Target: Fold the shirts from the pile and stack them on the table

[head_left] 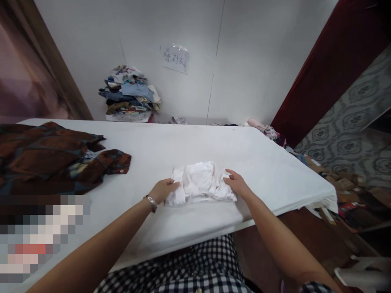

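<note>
A white shirt, gathered into a small, wrinkled, folded bundle, lies on the white-covered table right in front of me. At its left end, my left hand grips the cloth between thumb and fingers; a silver band circles that wrist. My right hand has the bundle's right end between its thumb and fingers, with the index finger stretched along the far side. Both forearms reach in from the near edge of the table. The undersides of the bundle and some fingertips are hidden by the fabric.
A brown and dark plaid shirt spreads over the table's left side. Behind the table rises a tall pile of clothes. A handwritten paper sign hangs on the wall. More clothes lie beyond the right edge, near cardboard pieces.
</note>
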{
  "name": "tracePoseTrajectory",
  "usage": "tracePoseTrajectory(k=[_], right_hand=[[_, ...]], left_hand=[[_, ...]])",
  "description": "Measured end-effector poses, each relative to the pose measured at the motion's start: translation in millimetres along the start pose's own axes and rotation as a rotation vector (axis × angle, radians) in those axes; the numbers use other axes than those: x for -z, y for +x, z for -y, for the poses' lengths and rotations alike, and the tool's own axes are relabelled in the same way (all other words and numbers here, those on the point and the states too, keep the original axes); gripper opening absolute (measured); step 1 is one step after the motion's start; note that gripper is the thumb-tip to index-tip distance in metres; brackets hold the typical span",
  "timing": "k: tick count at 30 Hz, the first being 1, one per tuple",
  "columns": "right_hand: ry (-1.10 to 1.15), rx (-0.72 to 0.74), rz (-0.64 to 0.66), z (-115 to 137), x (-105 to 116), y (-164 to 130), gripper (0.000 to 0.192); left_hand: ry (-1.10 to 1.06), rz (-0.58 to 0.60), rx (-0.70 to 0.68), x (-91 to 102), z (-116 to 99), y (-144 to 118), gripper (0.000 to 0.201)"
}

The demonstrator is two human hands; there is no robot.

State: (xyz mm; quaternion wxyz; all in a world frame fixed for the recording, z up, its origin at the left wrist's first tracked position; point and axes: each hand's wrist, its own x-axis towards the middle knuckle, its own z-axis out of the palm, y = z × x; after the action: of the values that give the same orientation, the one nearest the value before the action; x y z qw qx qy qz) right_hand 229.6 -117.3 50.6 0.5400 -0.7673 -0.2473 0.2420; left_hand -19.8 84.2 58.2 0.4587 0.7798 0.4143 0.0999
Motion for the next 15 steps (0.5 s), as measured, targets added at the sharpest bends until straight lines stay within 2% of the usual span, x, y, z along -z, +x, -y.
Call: tracePoseTrajectory(k=[2,6,11,15], right_hand=[[-0.047,-0.001,-0.011,-3,-4,1,0.064],[-0.069,0.087,0.013,-4,-8,7,0.066],[-0.392,0.105,-0.059,-10,-3,10,0.060],[-0.527,0.077,-0.078,-11,6,7,0.065]], left_hand=[[0.019,-0.007,-0.015,-2.6,-2,3,0.036],[0.077,-0.056,-0.055,-5.5,-13,7,0.029],[0.216,-0.143,-0.087,-2.1,-8,6,0.026],[0.329,-0.194,-0.071,4.3,3,6,0.049]])
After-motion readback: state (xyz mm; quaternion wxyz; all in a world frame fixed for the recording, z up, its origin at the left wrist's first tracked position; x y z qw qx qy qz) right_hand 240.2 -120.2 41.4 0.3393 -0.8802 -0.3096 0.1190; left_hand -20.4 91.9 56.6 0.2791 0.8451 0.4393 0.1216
